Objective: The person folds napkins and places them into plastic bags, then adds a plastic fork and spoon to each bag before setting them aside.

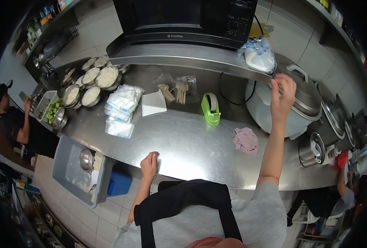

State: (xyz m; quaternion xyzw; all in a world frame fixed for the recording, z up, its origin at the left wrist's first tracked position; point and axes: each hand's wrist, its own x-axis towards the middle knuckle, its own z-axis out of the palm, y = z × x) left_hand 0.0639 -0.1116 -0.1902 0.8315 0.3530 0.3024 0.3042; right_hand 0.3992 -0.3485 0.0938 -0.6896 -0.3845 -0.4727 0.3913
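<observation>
My left hand [149, 165] is closed in a loose fist at the front edge of the steel table [183, 144]; nothing shows in it. My right hand [284, 91] is raised at the right end of the steel shelf [183, 58], just below a clear plastic bag [258, 56] with white things inside. Its fingers are curled toward the thumb, and what they hold, if anything, I cannot make out. Beneath that forearm stands a big rice cooker [260, 105] with a grey lid. A crumpled pink cloth [246, 141] lies left of the forearm.
A green tape dispenser [211, 109], wooden cutlery [181, 91], white sheets [153, 103] and plastic packets [120, 129] lie on the table. Bowls of rice [107, 77] stand back left. A microwave [171, 20] sits on the shelf. A grey tub [63, 161] is lower left. Other people work at both sides.
</observation>
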